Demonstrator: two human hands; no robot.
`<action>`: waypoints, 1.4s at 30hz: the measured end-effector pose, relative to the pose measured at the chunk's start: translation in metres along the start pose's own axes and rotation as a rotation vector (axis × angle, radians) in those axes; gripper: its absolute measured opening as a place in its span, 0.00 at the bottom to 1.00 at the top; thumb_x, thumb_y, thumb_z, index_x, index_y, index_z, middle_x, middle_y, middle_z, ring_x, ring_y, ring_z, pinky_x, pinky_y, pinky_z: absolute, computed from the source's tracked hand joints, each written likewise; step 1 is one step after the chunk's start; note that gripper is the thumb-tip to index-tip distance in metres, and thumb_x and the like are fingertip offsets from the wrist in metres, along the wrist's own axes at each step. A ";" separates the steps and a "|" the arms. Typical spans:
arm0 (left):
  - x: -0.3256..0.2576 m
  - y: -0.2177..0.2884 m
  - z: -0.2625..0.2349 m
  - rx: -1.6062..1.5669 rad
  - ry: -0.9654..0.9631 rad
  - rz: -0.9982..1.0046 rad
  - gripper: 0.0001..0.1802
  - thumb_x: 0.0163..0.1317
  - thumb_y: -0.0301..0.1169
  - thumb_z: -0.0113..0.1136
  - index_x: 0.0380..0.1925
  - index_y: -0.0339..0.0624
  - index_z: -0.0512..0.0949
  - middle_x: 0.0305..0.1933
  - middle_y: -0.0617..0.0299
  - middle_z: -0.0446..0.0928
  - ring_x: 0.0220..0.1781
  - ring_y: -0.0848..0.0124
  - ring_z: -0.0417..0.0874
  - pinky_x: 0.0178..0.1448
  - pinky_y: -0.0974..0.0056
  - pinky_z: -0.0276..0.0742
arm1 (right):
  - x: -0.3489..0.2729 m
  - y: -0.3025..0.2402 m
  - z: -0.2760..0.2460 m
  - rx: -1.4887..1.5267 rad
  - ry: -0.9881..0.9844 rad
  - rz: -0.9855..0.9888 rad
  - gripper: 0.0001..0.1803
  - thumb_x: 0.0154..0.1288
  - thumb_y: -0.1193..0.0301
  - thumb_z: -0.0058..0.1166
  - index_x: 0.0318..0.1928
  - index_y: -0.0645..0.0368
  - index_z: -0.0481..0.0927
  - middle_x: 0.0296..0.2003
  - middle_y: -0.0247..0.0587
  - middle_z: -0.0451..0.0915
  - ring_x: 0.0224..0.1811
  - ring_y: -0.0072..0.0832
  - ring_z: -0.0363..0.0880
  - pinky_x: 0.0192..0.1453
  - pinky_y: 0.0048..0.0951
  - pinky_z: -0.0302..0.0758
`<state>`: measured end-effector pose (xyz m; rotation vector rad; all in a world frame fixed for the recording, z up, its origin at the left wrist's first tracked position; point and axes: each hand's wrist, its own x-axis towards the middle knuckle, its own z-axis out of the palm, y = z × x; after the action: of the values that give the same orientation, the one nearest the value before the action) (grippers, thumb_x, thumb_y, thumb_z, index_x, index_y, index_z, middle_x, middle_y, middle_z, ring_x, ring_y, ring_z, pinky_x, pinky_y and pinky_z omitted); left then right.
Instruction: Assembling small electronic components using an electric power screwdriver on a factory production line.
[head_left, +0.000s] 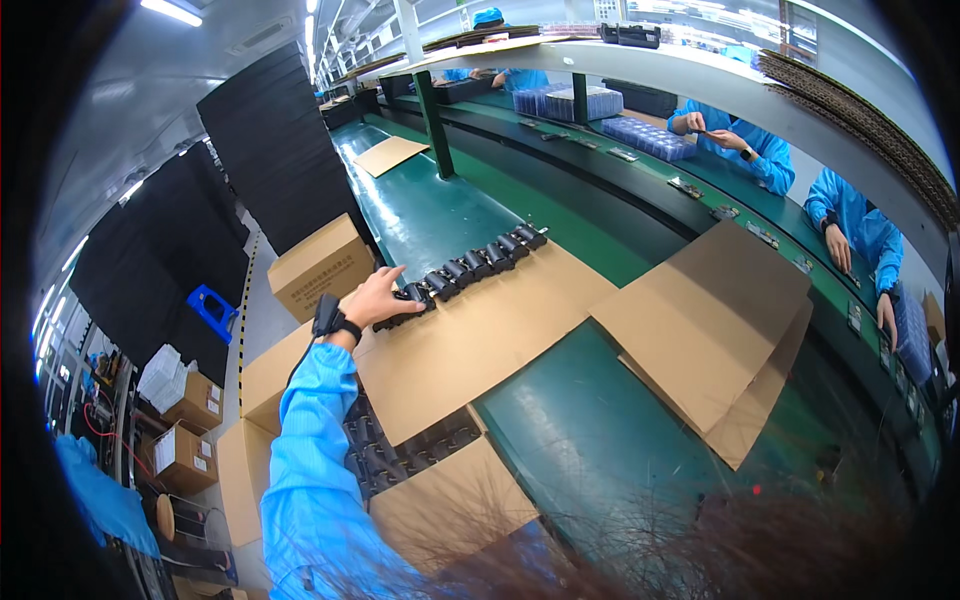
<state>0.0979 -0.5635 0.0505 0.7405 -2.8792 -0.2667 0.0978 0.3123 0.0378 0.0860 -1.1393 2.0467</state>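
Note:
My left hand (374, 298) reaches in from the lower left in a blue sleeve, with a black device strapped at the wrist. Its thumb and forefinger are spread apart at the near left end of a row of black cylindrical parts (465, 272). The thumb lies against the end parts; the other fingers are partly hidden. Side by side, the parts rest along the far edge of a flat cardboard sheet (480, 340). Under that sheet, more black parts (385, 455) stand packed in an open carton. My right hand is out of view.
Loose cardboard sheets (710, 320) lie at right on the green bench (560, 420). A closed carton (322, 268) stands beyond my hand. Behind the bench, a conveyor (640, 175) carries circuit boards past co-workers in blue. A blue stool (213, 312) is at left.

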 end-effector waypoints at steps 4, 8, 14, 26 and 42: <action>0.028 0.042 0.006 0.097 -0.068 0.064 0.54 0.48 0.64 0.69 0.69 0.41 0.68 0.65 0.43 0.73 0.65 0.48 0.77 0.66 0.53 0.74 | 0.000 -0.003 -0.009 0.000 0.017 -0.015 0.39 0.68 0.29 0.37 0.38 0.55 0.77 0.20 0.36 0.75 0.14 0.27 0.70 0.17 0.25 0.68; 0.038 0.038 0.009 0.053 -0.194 0.065 0.49 0.51 0.57 0.70 0.68 0.39 0.69 0.59 0.43 0.79 0.61 0.50 0.80 0.64 0.54 0.75 | -0.002 -0.004 -0.013 -0.023 -0.054 -0.031 0.39 0.68 0.29 0.37 0.38 0.55 0.78 0.21 0.37 0.75 0.14 0.27 0.71 0.17 0.26 0.69; 0.063 0.051 0.029 0.036 -0.172 0.067 0.46 0.51 0.50 0.72 0.67 0.36 0.69 0.63 0.40 0.75 0.65 0.49 0.76 0.69 0.53 0.71 | -0.004 -0.005 -0.025 0.302 0.136 0.034 0.41 0.66 0.28 0.39 0.40 0.56 0.78 0.20 0.40 0.75 0.15 0.30 0.71 0.18 0.29 0.69; -0.121 0.426 0.063 -0.377 -0.345 1.395 0.34 0.58 0.40 0.70 0.62 0.38 0.72 0.59 0.48 0.74 0.61 0.50 0.75 0.64 0.52 0.73 | -0.017 0.021 0.009 0.071 -0.172 -0.016 0.39 0.67 0.33 0.49 0.46 0.61 0.69 0.23 0.40 0.71 0.18 0.29 0.69 0.23 0.31 0.68; -0.170 0.622 0.125 -0.492 -0.328 1.600 0.37 0.51 0.27 0.61 0.65 0.38 0.68 0.66 0.49 0.68 0.67 0.49 0.69 0.66 0.49 0.66 | -0.012 0.001 0.015 -0.059 0.014 -0.072 0.45 0.60 0.22 0.36 0.42 0.57 0.66 0.18 0.32 0.68 0.14 0.22 0.68 0.19 0.26 0.70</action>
<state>-0.0664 0.0729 0.0412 -1.6862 -2.4659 -0.7656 0.1007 0.2940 0.0412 0.0819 -1.1708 1.9463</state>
